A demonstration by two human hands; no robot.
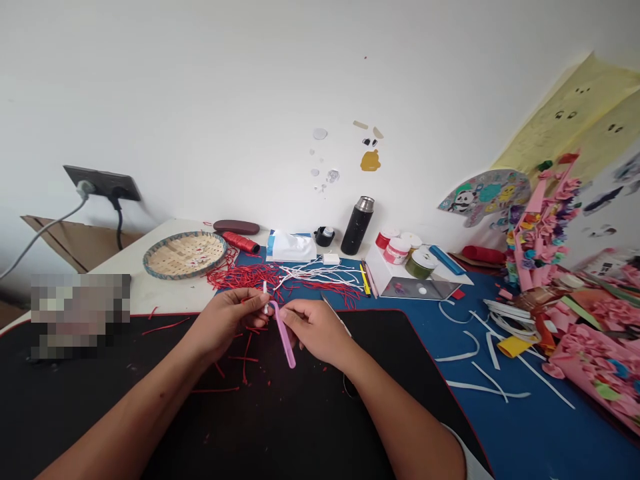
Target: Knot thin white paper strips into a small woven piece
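Seen with 12 o'clock pointing at the wall, the person's left hand (225, 320) and right hand (315, 330) met above a black desk mat (310, 427). The left hand made a narrow pinch on a short white paper strip (265, 288), which stood up from the fingers. A slim pink stick with a curved upper end (285, 340) slanted down between the hands. The right hand's fingers closed narrowly near its upper end, though the exact contact was hard to tell.

Loose thin red paper strips (245, 277) lay in a tangle at 11 o'clock, partly on a blue desk mat (525, 427), and more red bits were scattered on the black mat. A bunch of thin white paper strips (320, 272) lay at 12 o'clock, touching the red tangle. Further off at 11 o'clock sat a round woven bamboo tray (185, 255) and a red thread spool (241, 242). A black steel-topped vacuum flask (357, 227) stood upright at 1 o'clock. Pink folded-paper crafts (595, 353) were piled at 3 o'clock.
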